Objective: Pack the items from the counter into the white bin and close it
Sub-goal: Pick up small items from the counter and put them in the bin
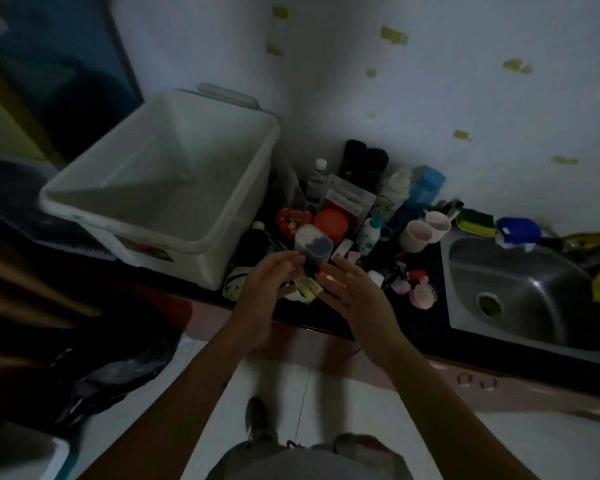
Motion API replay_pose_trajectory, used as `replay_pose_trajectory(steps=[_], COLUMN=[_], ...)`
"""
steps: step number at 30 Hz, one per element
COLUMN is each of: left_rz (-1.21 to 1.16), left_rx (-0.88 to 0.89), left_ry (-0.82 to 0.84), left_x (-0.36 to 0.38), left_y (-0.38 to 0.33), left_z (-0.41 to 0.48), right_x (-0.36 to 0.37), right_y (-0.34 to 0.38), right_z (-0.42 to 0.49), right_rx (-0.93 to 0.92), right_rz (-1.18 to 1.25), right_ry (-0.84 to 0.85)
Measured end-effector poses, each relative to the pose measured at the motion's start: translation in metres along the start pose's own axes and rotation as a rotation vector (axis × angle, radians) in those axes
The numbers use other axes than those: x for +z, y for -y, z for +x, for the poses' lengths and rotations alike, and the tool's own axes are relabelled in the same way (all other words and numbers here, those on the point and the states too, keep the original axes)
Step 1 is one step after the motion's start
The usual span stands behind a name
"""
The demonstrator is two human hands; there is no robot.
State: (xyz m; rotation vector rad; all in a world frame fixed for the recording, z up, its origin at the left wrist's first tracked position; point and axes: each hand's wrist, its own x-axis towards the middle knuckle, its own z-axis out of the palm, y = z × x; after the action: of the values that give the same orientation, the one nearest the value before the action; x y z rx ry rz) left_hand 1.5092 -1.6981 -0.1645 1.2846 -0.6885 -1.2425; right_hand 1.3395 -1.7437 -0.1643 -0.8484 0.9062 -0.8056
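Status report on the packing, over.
Left grip and right grip open, above counter items. White bin open, looks empty. Nothing blocking it.

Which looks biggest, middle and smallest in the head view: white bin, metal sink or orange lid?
1. White plastic bin.
2. Shiny steel sink, partly cut off by the frame.
3. Round orange lid.

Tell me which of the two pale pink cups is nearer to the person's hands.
The left-hand pale pink cup, in front; the other pink cup sits behind it to the right, next to the green-and-yellow sponge.
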Motion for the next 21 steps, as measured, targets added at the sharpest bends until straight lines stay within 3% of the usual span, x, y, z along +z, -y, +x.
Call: replay_pose_trajectory(steps=[9,21], left_rz=[0.010,-0.094], left_rx=[-0.105,-0.382], left_ry=[0.084,-0.027], left_x=[0.015,0.044], left_y=[0.017,0.059], left_z=[0.052,0.103], right_x=[-0.037,-0.085], right_y=[-0.011,-0.033], right_z=[0.039,0.084], right_rx=[0.037,0.148], right_rz=[0.037,0.041], right_ry=[-0.194,-0.307])
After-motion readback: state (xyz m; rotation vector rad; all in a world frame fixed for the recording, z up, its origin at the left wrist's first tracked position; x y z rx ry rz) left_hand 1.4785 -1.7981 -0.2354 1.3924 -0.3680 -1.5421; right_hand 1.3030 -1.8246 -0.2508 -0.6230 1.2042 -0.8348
